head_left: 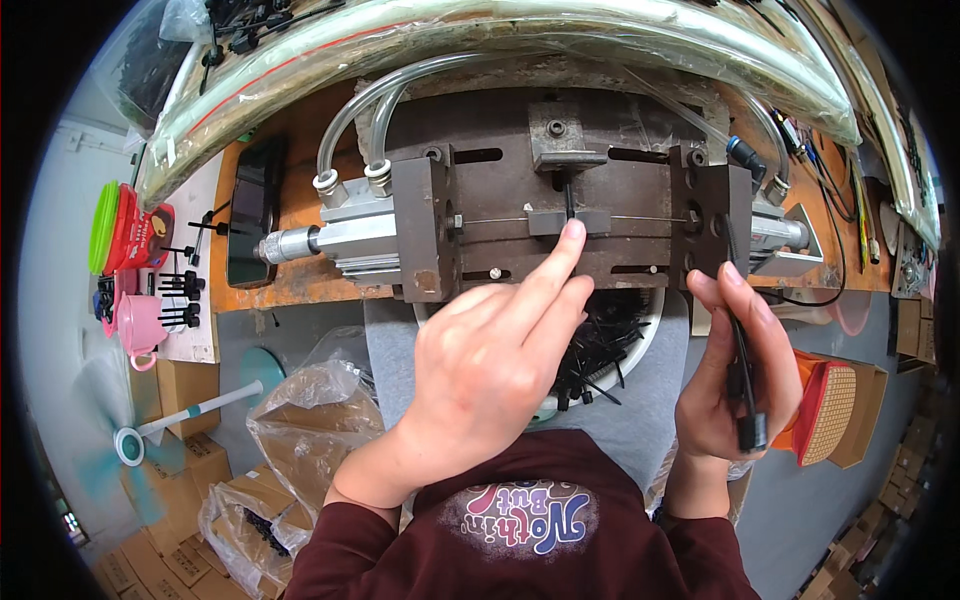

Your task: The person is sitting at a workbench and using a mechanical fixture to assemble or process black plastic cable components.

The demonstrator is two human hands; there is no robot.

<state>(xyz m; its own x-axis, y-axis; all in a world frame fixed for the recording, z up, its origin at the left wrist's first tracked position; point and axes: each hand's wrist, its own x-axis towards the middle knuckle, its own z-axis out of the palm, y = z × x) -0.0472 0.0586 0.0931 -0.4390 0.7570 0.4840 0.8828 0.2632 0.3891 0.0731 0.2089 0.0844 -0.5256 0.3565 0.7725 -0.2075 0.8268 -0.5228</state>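
My left hand [500, 345] reaches over the front of a dark metal fixture [430, 225], its index finger stretched out. That fingertip touches the near end of a thin black rod [570, 196] lying across a small grey block [545, 222] in the fixture's middle. The rod's far end runs under a bolted metal bracket [560, 145]. My right hand [745, 370] is closed around a slim black rod [738, 345] with a thicker black knob at its lower end. Its upper end points toward the fixture's right side.
Air cylinders [360, 235] with clear hoses flank the fixture on a wooden bench [310, 290]. Below it, a white basin [650, 335] holds many black rods. At left are a phone [253, 210], a pink cup [140, 325] and a fan [130, 447]; boxes stand on the floor.
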